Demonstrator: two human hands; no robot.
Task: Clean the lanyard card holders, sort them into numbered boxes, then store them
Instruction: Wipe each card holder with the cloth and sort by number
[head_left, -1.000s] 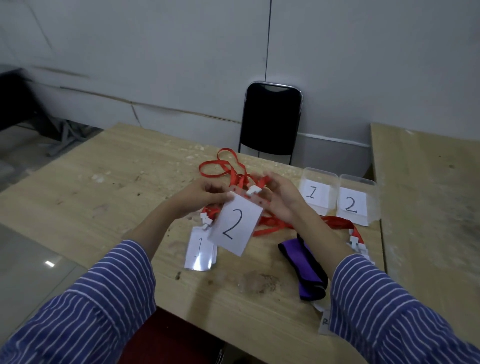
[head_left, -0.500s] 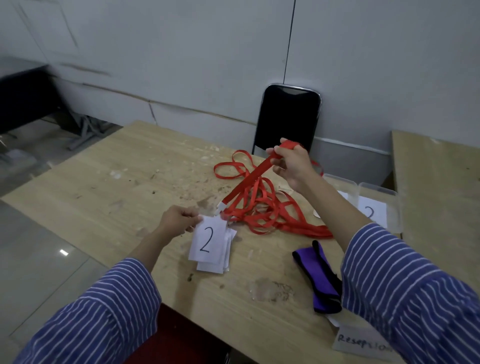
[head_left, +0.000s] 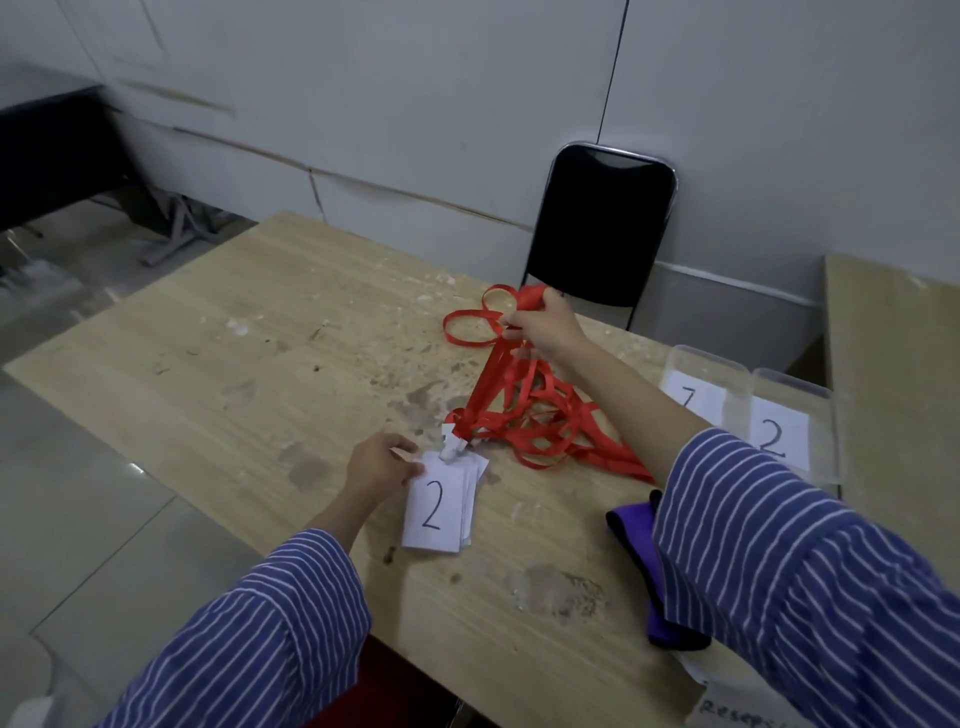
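Near the middle of the tabletop (head_left: 218, 332) I've got the left hand (head_left: 376, 465) pinching the top corner of a small stack of card holders (head_left: 439, 506), the top one showing a handwritten 2, lying flat on the wood. Right hand (head_left: 545, 330), up toward the far edge, fingers curled tight round a bunch of red lanyards (head_left: 524, 410), lifting the straps so they run taut down to the white clips (head_left: 453, 446) at the top of that stack; the rest of the red tangle lies loose on the tabletop just right of the cards. Over by the right edge I see two clear boxes side by side, box 1 (head_left: 698, 366) partly behind my right forearm, box 2 (head_left: 795, 410) just beyond it, each with a paper number label. A purple cloth (head_left: 631, 535) lies near the front edge under my right sleeve. A black chair (head_left: 605, 223) stands behind the far edge.
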